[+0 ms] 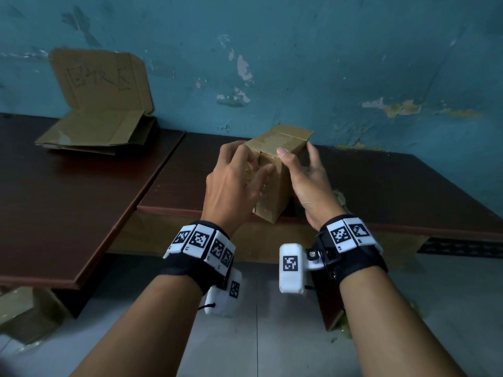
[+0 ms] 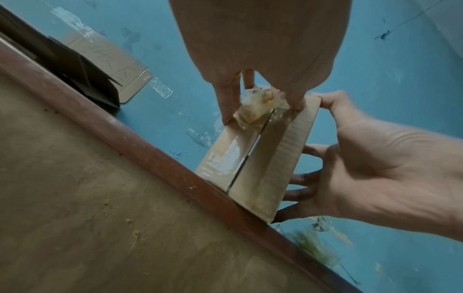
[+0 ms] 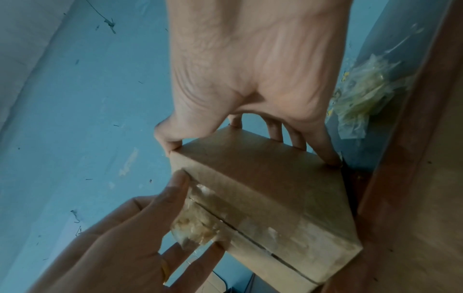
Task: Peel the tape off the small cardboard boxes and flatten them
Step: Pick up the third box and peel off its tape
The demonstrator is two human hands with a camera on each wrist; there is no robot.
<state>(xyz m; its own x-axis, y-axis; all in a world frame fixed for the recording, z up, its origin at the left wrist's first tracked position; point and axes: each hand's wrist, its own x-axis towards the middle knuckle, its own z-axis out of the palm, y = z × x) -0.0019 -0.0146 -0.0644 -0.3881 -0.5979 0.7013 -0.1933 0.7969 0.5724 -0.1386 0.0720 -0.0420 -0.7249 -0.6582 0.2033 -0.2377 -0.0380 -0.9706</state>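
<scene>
A small brown cardboard box (image 1: 275,183) stands tilted on the near edge of the dark table (image 1: 408,191). My right hand (image 1: 296,156) grips its upper end, thumb on the near top edge and fingers down the right side. My left hand (image 1: 255,167) lies against the near face, where the flap seam runs. In the left wrist view its fingertips (image 2: 226,119) pinch a crumpled wad of clear tape (image 2: 260,104) still joined to the strip over the seam of the box (image 2: 270,168). The right wrist view shows the same wad (image 3: 195,228) on the box (image 3: 263,188).
Flattened cardboard (image 1: 92,131) is piled at the back left on a second table (image 1: 68,191), with a written cardboard sheet (image 1: 100,80) leaning on the blue wall. A clump of peeled tape (image 3: 363,95) lies right of the box. More cardboard (image 1: 24,308) sits on the floor.
</scene>
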